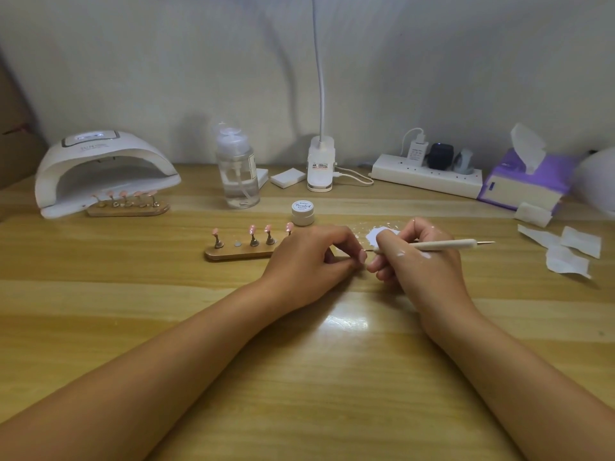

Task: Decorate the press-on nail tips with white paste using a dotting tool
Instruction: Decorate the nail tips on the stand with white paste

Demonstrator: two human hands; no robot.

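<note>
Both forearms [173, 341] rest on the wooden table [316, 377], a good base: planted there, they should steady fine work. Of the hands, the left hand [309, 261] is curled in a pinch and the right hand [422, 261] grips like a pen, the two nearly touching just in front of the wooden stand [239, 252] with its other pink tips. From the right hand the dotting tool [442, 244] runs back over the knuckles, its point aimed left. Some white paste [382, 235] lies smeared on the table just behind, near for reloading. Smallest, the pink nail tip [362, 256] in the left pinch meets that point, or nearly so; light dabs with small loads seem wisest
</note>
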